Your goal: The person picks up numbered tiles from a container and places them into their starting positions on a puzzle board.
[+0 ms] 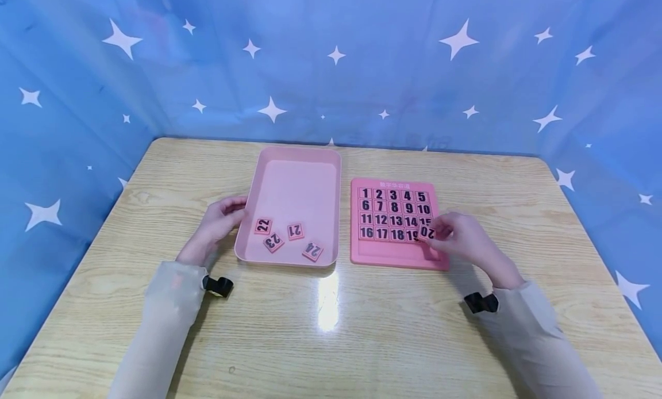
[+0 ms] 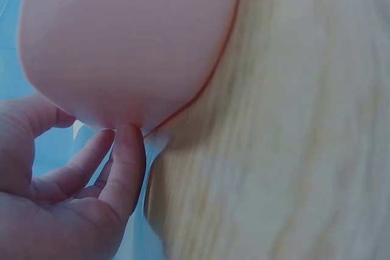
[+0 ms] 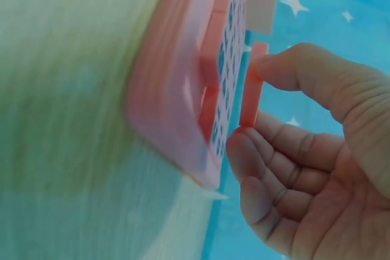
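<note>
Steadying the pink tray [image 1: 269, 169], the left hand [image 1: 219, 218] rests relaxed fingers on its edge; tiles 21–24 [image 1: 295, 231] lie inside. Rightward, the right hand [image 1: 460, 238] pinches tile 20 [image 1: 427, 233] just above the number board [image 1: 362, 252], at its open slot.

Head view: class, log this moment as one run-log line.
right hand: pinches pink square 20 tile over pink number board | left hand: touches pink plastic tray

Readable on the pink number board [image 1: 395, 255]: tiles 1 to 19 in rows, small illegible print along its 12 o'clock edge; 20 on the tile [image 1: 427, 233] pinched at its 3 o'clock side; 21, 22, 23, 24 on loose tiles in the pink tray [image 1: 295, 163].
</note>
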The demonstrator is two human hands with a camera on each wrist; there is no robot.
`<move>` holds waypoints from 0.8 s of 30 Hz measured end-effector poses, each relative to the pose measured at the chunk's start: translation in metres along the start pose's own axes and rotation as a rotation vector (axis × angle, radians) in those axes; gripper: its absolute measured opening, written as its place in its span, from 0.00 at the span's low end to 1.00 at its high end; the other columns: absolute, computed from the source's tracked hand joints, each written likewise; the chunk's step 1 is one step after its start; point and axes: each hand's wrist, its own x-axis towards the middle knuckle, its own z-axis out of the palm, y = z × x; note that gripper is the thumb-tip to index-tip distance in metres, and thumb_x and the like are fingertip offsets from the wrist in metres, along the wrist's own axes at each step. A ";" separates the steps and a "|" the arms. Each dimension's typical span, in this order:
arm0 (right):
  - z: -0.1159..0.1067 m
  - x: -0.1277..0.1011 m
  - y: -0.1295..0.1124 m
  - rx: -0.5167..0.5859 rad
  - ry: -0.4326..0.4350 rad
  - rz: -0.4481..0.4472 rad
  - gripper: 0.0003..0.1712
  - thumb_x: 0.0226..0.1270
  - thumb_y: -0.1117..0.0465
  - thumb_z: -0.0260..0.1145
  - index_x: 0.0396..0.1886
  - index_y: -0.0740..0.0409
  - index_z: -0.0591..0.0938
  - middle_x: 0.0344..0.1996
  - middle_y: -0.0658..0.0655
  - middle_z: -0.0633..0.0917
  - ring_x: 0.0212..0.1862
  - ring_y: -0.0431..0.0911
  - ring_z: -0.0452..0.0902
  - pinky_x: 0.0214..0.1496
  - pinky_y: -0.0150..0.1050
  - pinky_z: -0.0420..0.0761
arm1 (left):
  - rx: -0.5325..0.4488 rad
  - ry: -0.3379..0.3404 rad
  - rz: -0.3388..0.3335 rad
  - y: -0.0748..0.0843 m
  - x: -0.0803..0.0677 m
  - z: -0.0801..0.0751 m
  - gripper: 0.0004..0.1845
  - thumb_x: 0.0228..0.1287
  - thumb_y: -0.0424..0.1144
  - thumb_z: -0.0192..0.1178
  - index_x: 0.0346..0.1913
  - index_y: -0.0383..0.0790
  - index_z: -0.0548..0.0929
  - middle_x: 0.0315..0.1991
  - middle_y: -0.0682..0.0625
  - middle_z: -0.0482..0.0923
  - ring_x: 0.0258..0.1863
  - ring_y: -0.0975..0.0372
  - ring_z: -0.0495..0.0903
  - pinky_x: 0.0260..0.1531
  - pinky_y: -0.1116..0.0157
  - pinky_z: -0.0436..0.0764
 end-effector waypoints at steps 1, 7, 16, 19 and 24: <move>0.000 -0.003 0.001 -0.010 0.009 0.006 0.10 0.47 0.68 0.73 0.28 0.68 0.82 0.22 0.54 0.81 0.27 0.44 0.76 0.29 0.35 0.79 | 0.000 0.001 0.000 0.000 0.000 0.000 0.23 0.63 0.27 0.51 0.60 0.20 0.66 0.54 0.27 0.69 0.36 0.73 0.74 0.39 0.78 0.77; -0.002 -0.013 0.007 -0.054 0.017 0.061 0.14 0.48 0.61 0.75 0.31 0.67 0.84 0.23 0.53 0.82 0.27 0.43 0.76 0.29 0.35 0.78 | -0.005 0.006 0.006 0.001 -0.001 0.001 0.23 0.62 0.27 0.52 0.60 0.19 0.67 0.54 0.27 0.69 0.36 0.73 0.74 0.39 0.78 0.76; 0.001 -0.021 0.004 -0.090 -0.009 0.146 0.12 0.48 0.60 0.75 0.29 0.64 0.83 0.22 0.52 0.82 0.25 0.42 0.74 0.27 0.35 0.76 | -0.009 0.013 0.019 -0.001 0.000 0.000 0.22 0.62 0.26 0.51 0.59 0.18 0.67 0.52 0.28 0.71 0.35 0.74 0.74 0.38 0.78 0.77; 0.003 -0.022 0.001 -0.102 0.000 0.156 0.12 0.48 0.60 0.75 0.25 0.63 0.82 0.19 0.51 0.81 0.23 0.41 0.72 0.24 0.34 0.74 | -0.009 0.013 0.018 -0.001 0.000 0.000 0.22 0.62 0.26 0.51 0.59 0.18 0.67 0.51 0.29 0.71 0.34 0.75 0.74 0.38 0.78 0.77; 0.005 -0.024 -0.002 -0.156 0.016 0.202 0.18 0.49 0.53 0.75 0.17 0.58 0.76 0.13 0.48 0.73 0.18 0.42 0.63 0.18 0.34 0.63 | -0.010 0.010 0.021 0.000 -0.001 0.000 0.23 0.62 0.26 0.52 0.59 0.17 0.67 0.52 0.28 0.71 0.35 0.75 0.74 0.38 0.78 0.77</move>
